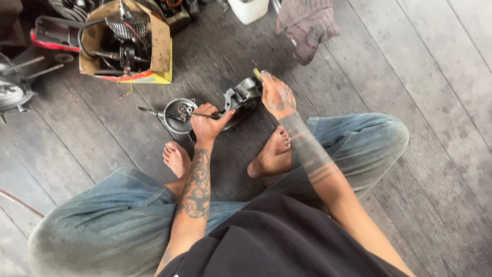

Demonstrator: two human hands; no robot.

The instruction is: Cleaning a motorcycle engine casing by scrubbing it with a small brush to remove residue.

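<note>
I sit on a wooden floor with a grey metal engine casing tilted up between my bare feet. My left hand grips the casing's lower edge, and a thin dark rod passes by its fingers. My right hand is closed around a small tool with a yellowish tip, held against the casing's upper right side. A round metal cover lies flat on the floor just left of my left hand, with a thin shaft sticking out to its left.
A cardboard box with motor parts and wires stands at the back left. Beside it lie a red-framed part and grey metal parts. A white container and a reddish rag lie at the back.
</note>
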